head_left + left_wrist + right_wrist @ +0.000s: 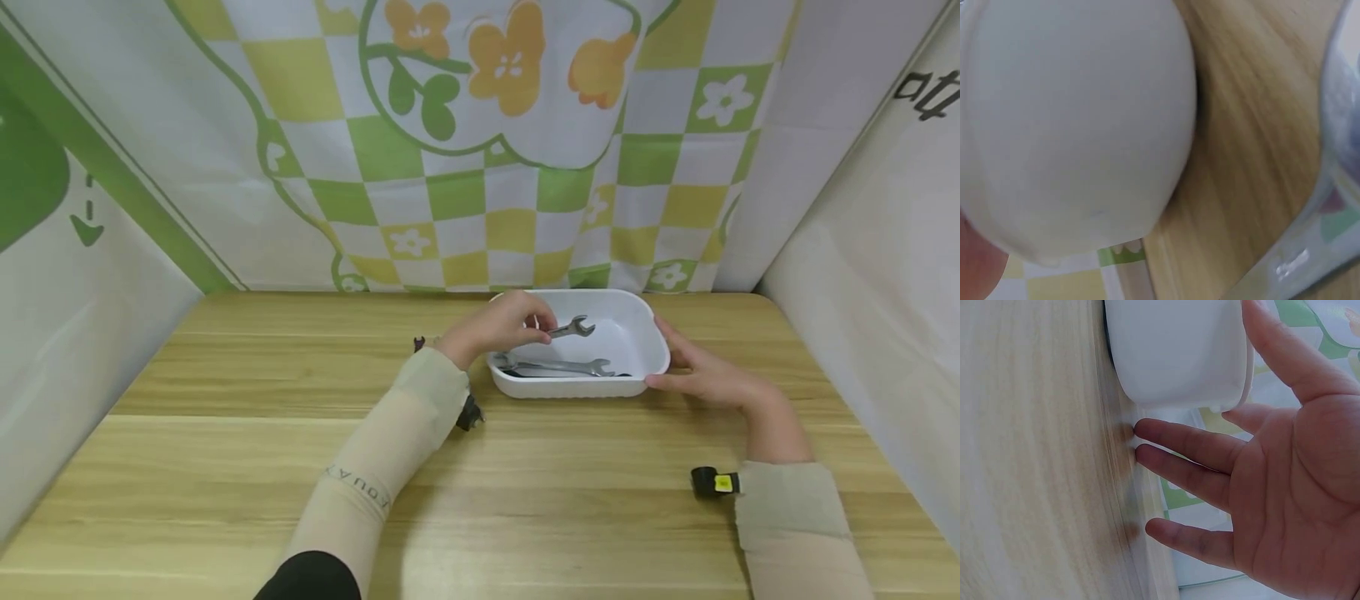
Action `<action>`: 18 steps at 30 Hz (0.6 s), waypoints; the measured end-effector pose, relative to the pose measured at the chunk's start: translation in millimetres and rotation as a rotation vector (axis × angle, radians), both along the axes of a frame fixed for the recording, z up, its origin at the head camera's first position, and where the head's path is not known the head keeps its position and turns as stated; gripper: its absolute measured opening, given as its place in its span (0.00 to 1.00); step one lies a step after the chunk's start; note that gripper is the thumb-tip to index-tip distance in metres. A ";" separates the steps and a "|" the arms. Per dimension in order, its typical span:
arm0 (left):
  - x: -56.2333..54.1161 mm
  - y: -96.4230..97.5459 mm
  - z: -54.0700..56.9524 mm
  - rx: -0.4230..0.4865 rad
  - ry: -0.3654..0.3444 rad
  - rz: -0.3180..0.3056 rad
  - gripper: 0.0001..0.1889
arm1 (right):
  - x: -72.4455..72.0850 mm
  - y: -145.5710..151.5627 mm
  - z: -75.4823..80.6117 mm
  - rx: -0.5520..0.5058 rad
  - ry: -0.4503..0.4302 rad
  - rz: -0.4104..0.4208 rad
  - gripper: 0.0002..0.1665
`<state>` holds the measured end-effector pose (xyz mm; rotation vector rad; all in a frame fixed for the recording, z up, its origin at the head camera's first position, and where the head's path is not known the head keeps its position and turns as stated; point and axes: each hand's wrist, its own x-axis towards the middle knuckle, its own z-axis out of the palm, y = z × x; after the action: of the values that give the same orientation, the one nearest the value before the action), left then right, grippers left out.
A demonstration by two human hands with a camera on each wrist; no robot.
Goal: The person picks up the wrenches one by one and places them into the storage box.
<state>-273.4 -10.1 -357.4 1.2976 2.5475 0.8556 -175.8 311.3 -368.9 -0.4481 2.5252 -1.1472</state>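
Note:
My left hand [510, 321] pinches a silver open-end wrench [576, 327] between thumb and fingers, over the white plastic bin [633, 304]. The wrench's forked head points right; the rest of it is hidden by the hand. Inside the bin, along its near wall, lies another silver wrench [577, 367] with more metal tools at its left end. My right hand [701, 367] is at the bin's right end, thumb on the near side and forefinger farther back. In the right wrist view its other fingers [1191, 475] are straight and spread below the bin's wall [1179, 356].
The bin stands near the back of a wooden table [285, 467], close to a patterned cloth wall [457, 192]. A small dark object [418, 342] shows just left of the left wrist. A glossy, blurred surface [1344, 125] fills the left wrist view's right edge.

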 end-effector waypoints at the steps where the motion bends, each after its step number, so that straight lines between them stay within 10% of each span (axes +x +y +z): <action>1: -0.9 0.4 -1.6 -0.002 -0.001 0.004 0.08 | -0.1 -0.1 -0.3 0.000 0.001 0.001 0.61; 18: -8.8 10.5 -12.5 -0.110 0.009 0.010 0.06 | -0.8 0.0 1.2 0.024 -0.003 -0.004 0.61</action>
<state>-282.3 0.4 -370.0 1.2594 2.5699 0.7016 -176.6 311.3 -367.6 -0.4346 2.5354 -1.1168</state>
